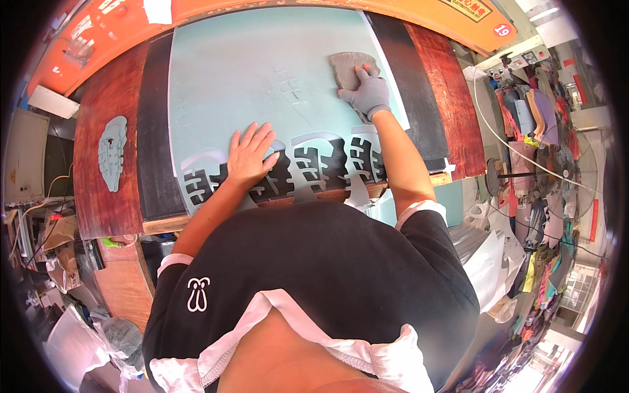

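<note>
The left hand (247,162), bare, lies palm down near the front edge of a pale blue-green sheet (249,72), its fingers stretched out and spread, gripping nothing. The right hand (368,93), in a grey glove (375,98) that leaves the fingertips bare, rests farther away on a flat grey-brown block (341,64) with an uneven outline. Its fingers lie across the block's top, the thumb by the near side; whether they grip the block or only press on it I cannot tell. The block sits on the sheet, toward its far right corner.

Along the sheet's near edge, beside the left hand, runs a row of curved, slotted cut-outs, with narrow strips of sheet between them and black mat (156,131) showing through. The mat reaches past the sheet on both sides, over a red-stained wooden surface (108,213). On the left part of that surface, well apart from the hands, lies a loose slotted piece (113,157) in a similar pale blue-green. An orange machine beam (219,14) spans the far side. At the right, many coloured pieces (545,114) hang beyond a white cable (488,124).
</note>
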`<control>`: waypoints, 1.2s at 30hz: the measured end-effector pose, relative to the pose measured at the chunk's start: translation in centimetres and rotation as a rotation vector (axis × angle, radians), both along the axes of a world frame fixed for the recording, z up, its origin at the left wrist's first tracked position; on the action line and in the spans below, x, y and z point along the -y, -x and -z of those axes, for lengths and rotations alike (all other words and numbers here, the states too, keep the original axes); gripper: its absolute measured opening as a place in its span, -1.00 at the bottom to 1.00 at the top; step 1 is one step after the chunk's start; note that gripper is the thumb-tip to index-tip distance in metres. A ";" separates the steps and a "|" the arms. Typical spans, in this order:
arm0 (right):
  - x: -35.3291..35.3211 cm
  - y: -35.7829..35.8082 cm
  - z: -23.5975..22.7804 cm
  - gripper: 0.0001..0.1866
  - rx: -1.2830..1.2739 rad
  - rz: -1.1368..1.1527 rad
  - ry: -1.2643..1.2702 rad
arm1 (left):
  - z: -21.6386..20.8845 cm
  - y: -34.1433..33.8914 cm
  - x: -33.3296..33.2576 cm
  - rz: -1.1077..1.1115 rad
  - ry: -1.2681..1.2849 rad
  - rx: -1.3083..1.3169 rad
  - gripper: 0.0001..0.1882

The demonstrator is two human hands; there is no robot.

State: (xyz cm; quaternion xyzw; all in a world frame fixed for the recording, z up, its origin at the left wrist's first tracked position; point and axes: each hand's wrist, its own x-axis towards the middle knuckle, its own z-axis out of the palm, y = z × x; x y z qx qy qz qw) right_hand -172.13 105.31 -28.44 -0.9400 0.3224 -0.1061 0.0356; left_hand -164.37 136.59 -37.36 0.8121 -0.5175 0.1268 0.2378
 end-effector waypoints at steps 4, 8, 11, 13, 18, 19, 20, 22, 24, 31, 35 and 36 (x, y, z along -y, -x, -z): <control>-0.2 0.1 -0.3 -0.12 -0.009 0.010 0.008 | -0.1 -0.1 0.0 0.005 0.008 0.003 -0.50; -0.3 0.2 -0.4 -0.13 0.012 -0.002 0.042 | 0.0 -0.2 0.2 0.009 0.023 0.006 -0.50; -0.1 0.2 -0.2 -0.16 0.009 -0.022 0.060 | 0.0 -0.2 0.3 0.007 0.042 0.020 -0.50; 0.2 0.2 -0.1 -0.17 0.019 -0.042 0.072 | 0.0 -0.2 0.3 0.007 0.047 0.026 -0.51; 0.8 0.2 -0.3 -0.19 0.061 -0.107 0.089 | -0.2 -0.3 0.5 0.009 0.048 0.023 -0.52; 0.8 0.2 -0.3 -0.20 0.041 -0.106 0.070 | -0.2 -0.4 0.5 0.008 0.048 0.024 -0.52; 0.9 0.3 -0.4 -0.20 0.063 -0.118 0.082 | -0.3 -0.4 0.6 0.007 0.050 0.026 -0.52; 1.0 0.2 -0.3 -0.20 0.074 -0.124 0.085 | -0.3 -0.4 0.7 0.002 0.053 0.028 -0.51; 1.2 0.1 -0.1 -0.20 0.056 -0.110 0.065 | -0.4 -0.4 0.8 -0.005 0.055 0.028 -0.51; 4.0 2.7 1.0 -0.30 0.633 -0.013 -0.444 | -0.9 -0.4 0.5 0.021 0.045 0.009 -0.51; 4.4 10.6 2.2 -0.41 0.653 0.172 -0.235 | -1.0 -0.6 0.4 0.059 0.058 -0.019 -0.51; 4.0 12.9 2.8 -0.44 0.606 0.187 -0.198 | -0.9 -0.6 0.4 0.065 0.066 -0.021 -0.52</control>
